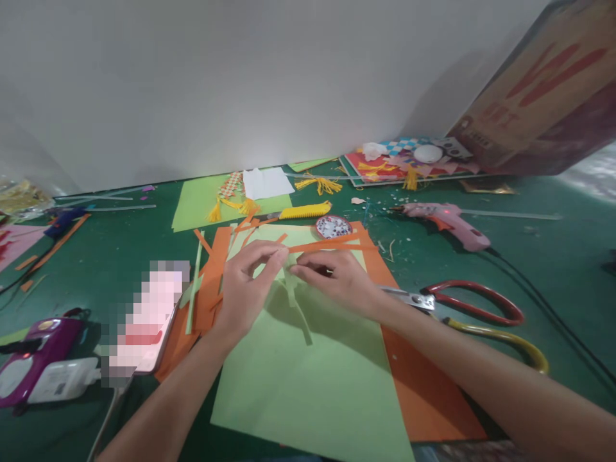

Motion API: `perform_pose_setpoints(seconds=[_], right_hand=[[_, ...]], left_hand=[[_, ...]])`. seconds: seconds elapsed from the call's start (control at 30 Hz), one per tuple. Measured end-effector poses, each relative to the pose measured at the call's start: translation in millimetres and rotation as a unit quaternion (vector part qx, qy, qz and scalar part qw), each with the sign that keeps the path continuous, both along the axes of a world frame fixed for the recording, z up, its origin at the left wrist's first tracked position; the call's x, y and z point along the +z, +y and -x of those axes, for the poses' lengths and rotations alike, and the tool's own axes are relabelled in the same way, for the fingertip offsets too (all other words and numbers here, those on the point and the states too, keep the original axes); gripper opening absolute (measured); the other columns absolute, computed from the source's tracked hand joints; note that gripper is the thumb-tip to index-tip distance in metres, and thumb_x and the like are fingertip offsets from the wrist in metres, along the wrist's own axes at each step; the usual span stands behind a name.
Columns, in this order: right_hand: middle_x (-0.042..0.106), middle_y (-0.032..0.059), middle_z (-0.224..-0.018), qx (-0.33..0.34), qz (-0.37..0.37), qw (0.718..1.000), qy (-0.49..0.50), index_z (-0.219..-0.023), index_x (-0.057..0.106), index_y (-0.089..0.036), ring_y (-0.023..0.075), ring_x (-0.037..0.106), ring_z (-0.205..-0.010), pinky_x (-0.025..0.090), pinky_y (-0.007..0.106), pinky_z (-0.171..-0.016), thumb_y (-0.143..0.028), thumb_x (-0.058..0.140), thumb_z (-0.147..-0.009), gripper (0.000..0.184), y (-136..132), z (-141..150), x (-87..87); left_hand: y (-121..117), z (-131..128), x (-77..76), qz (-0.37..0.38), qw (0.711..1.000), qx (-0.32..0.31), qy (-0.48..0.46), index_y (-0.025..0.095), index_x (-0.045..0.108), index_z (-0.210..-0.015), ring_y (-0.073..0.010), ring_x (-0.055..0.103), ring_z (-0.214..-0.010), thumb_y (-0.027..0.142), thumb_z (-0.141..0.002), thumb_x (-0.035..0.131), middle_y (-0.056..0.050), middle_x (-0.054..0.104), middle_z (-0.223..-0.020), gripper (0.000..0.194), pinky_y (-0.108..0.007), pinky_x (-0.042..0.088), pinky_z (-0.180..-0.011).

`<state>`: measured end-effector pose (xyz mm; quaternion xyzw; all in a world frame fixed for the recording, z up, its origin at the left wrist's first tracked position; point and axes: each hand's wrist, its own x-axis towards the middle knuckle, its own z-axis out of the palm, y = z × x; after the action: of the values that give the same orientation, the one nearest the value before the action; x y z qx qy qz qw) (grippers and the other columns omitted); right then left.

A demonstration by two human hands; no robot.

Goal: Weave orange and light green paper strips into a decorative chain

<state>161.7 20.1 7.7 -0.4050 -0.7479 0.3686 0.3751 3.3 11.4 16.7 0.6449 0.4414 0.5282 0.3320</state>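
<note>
My left hand pinches crossing paper strips between thumb and fingertips, above a light green sheet. Close beside it, my right hand has its thumb and fingers closed at the same spot on the strips. From between the hands a pale green paper strip hangs down, while orange paper strips stretch to the right behind my right hand. My fingers partly hide where the strips cross. Beneath the green sheet lies an orange sheet.
Scissors and a pink glue gun lie at right. A yellow utility knife and a small dish of beads stand behind the hands. A phone and a purple power adapter with cables lie at left.
</note>
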Motion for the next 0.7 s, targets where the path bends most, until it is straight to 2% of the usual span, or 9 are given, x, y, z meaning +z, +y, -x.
perform_pose_setpoints(seconds=[0.2, 0.5, 0.6, 0.7], right_hand=[[0.045, -0.0027, -0.055, 0.001, 0.021, 0.999, -0.027, -0.063, 0.055, -0.017, 0.0081, 0.030, -0.049, 0.026, 0.023, -0.049, -0.037, 0.052, -0.083, 0.028, 0.1, 0.1, -3.2], [0.044, -0.0046, -0.051, 0.017, 0.043, 0.999, -0.029, -0.064, 0.058, -0.017, 0.0070, 0.030, -0.047, 0.026, 0.023, -0.048, -0.035, 0.055, -0.081, 0.025, 0.8, 0.5, -7.3], [0.044, -0.0044, -0.051, 0.023, 0.068, 0.997, -0.022, -0.062, 0.058, -0.018, 0.0073, 0.029, -0.047, 0.026, 0.023, -0.048, -0.036, 0.058, -0.079, 0.024, 0.6, 0.4, -2.5], [0.050, -0.0013, -0.062, 0.052, 0.136, 0.988, 0.041, -0.064, 0.057, -0.017, 0.0096, 0.040, -0.056, 0.033, 0.024, -0.054, -0.038, 0.063, -0.075, 0.024, 1.5, -1.1, 4.2]], left_hand=[[1.8, 1.0, 1.3, 0.014, 0.999, 0.026, -0.041, 0.020, 0.064, -0.068, -0.0111, 0.056, -0.066, 0.025, -0.081, 0.061, 0.001, 0.062, -0.069, 0.013, -0.024, 0.048, -0.063], [9.7, 7.0, -5.2, 0.035, 0.990, 0.068, -0.122, 0.021, 0.068, -0.070, -0.0102, 0.055, -0.059, 0.032, -0.077, 0.065, 0.002, 0.063, -0.067, 0.013, -0.023, 0.048, -0.058], [12.0, 8.8, -6.8, 0.062, 0.985, 0.050, -0.152, 0.022, 0.067, -0.069, -0.0106, 0.057, -0.060, 0.034, -0.077, 0.065, 0.003, 0.062, -0.067, 0.014, -0.025, 0.049, -0.059], [11.5, 8.7, -5.6, 0.090, 0.983, -0.001, -0.161, 0.022, 0.067, -0.068, -0.0141, 0.061, -0.067, 0.036, -0.076, 0.065, 0.001, 0.063, -0.067, 0.017, -0.027, 0.050, -0.064]])
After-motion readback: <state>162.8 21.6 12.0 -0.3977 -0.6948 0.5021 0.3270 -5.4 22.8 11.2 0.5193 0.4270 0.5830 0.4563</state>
